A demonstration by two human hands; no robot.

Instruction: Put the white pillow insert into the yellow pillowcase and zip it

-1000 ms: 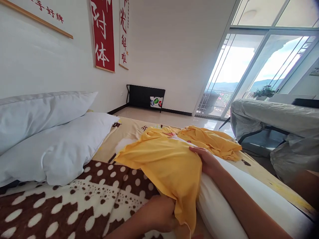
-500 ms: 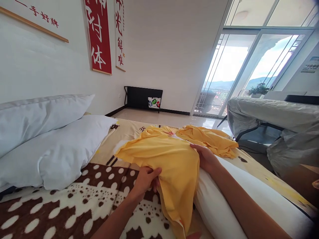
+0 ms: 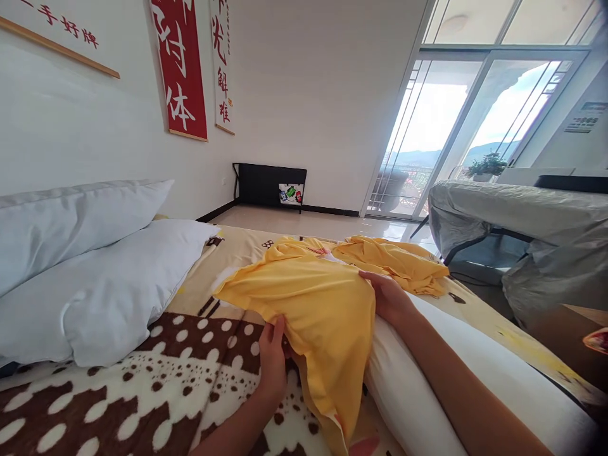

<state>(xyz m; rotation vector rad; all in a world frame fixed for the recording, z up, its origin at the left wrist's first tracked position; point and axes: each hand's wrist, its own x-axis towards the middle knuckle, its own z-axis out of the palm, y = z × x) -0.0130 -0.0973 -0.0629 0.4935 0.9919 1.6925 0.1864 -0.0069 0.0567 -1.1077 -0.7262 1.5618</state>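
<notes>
A yellow pillowcase (image 3: 327, 310) lies loosely spread over the bed, its near end drooping toward me. At its near left edge, my left hand (image 3: 273, 358) is closed on the cloth, with the other fingers partly hidden behind it. My right hand (image 3: 390, 303) grips the right side of the same cloth, and some of its fingers are tucked underneath. Under and beside my right forearm is a long white pillow (image 3: 441, 354), whose far end is partly covered by the hand and cloth. Another crumpled yellow cloth (image 3: 399, 263) rests beyond my right hand.
White pillows (image 3: 114, 285) are stacked at the left. A brown-and-white patterned blanket (image 3: 133, 392) covers the near bed. To the right stand a plastic-covered table (image 3: 517, 202) and a cardboard box (image 3: 560, 329). A black folded panel (image 3: 266, 183) leans against the far wall.
My left hand has shifted its grip a little up and left along the pillowcase edge. My right hand keeps its hold. The whole view has moved slightly.
</notes>
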